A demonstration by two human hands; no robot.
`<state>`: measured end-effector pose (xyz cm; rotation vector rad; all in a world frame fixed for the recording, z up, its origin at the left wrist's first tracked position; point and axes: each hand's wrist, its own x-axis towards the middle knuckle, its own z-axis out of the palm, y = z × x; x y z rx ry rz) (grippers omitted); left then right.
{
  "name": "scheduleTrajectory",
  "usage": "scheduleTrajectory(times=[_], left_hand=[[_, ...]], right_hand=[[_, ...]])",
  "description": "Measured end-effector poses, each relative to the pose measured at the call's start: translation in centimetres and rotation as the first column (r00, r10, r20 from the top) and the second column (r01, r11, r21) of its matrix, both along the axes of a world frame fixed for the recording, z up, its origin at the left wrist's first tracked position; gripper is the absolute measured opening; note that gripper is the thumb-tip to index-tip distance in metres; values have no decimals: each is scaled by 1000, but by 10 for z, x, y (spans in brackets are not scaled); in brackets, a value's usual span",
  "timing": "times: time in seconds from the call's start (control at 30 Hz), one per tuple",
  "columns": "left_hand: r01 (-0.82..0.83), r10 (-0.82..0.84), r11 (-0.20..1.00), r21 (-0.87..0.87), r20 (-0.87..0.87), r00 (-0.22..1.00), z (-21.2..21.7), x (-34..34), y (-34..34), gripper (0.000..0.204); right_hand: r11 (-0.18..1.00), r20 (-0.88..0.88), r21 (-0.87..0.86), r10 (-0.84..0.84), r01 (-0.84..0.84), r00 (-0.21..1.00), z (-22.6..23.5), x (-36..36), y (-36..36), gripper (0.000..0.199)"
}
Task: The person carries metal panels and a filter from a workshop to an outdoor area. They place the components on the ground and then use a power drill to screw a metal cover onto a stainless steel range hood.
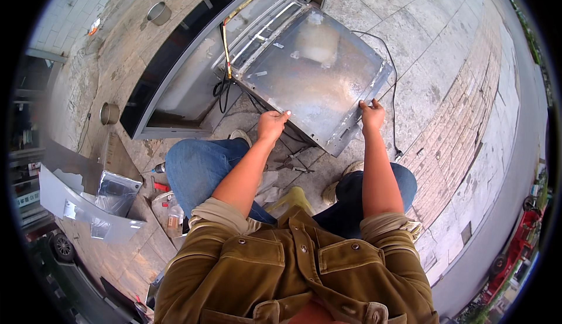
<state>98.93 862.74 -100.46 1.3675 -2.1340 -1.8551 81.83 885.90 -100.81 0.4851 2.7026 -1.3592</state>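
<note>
A large square sheet-metal panel (319,72), stained and scuffed with pale patches, lies tilted in front of me. My left hand (272,126) is closed on its near left edge, thumb on top. At the near right edge, my right hand (372,115) pinches the metal between thumb and fingers. The fingers under the panel are partly hidden. Beyond its left side stands a long appliance housing (181,113) with a black glossy front (170,60). A yellow-wrapped tube (226,48) and black cables (221,89) run along the housing's inner side.
Tools (293,163) lie on the paving between my feet. A black cord (396,101) trails right of the panel. Two round metal cylinders (158,13) sit beyond the housing. Bent sheet-metal pieces (88,198) and a plastic bottle (174,218) are at my left.
</note>
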Motion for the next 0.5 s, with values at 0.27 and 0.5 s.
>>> scheduleTrajectory(times=[0.27, 0.5], left_hand=[[9, -8, 997, 77, -5, 1000, -3, 2, 1, 31], [1, 5, 991, 133, -46, 999, 4, 6, 2, 27]], right_hand=[[1000, 46, 3, -20, 19, 999, -2, 1, 1, 58], [1000, 49, -19, -13, 14, 999, -2, 2, -5, 56]])
